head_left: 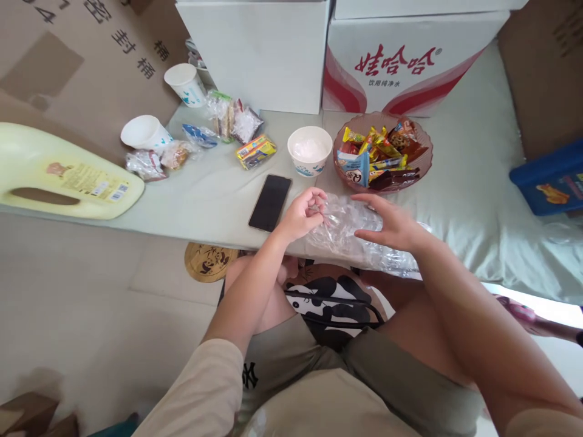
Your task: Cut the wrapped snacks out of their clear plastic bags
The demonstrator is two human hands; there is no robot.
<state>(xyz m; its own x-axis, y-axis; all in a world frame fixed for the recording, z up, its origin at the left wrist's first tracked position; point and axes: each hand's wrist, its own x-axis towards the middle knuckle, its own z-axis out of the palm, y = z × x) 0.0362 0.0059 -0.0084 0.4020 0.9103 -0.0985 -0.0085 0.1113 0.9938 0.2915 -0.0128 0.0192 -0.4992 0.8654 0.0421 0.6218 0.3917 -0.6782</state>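
Beige shirt cloth (332, 403) and olive shorts (282, 352) are framed nearest the camera, with a panda-printed item (337, 297) seen between the seated person's legs. Past the lap, crumpled clear plastic (339, 233) is spread along the near edge of a table (469, 188) draped in pale green cloth. At the plastic's left side, the left hand (306, 213) is half curled, thumb drawn near the fingers; whether any film is pinched there cannot be told. Over its right part, the right hand (387, 227) is held with thumb and fingers spread wide.

Just left of the hands, a dark-screened phone (269, 203) is laid at a slant. Beyond them, a white paper cup (308, 170) with pale contents is placed just left of a pink see-through bowl (424, 167), which is heaped with wrapped snacks (385, 149). Farther left, a yellow packet (255, 152) and two more paper cups (186, 88) are set out, with a pale yellow jug (77, 164) leftmost. The far side is lined by white boxes (264, 60), one marked with red lettering. At right, a blue package (551, 185) is shown.
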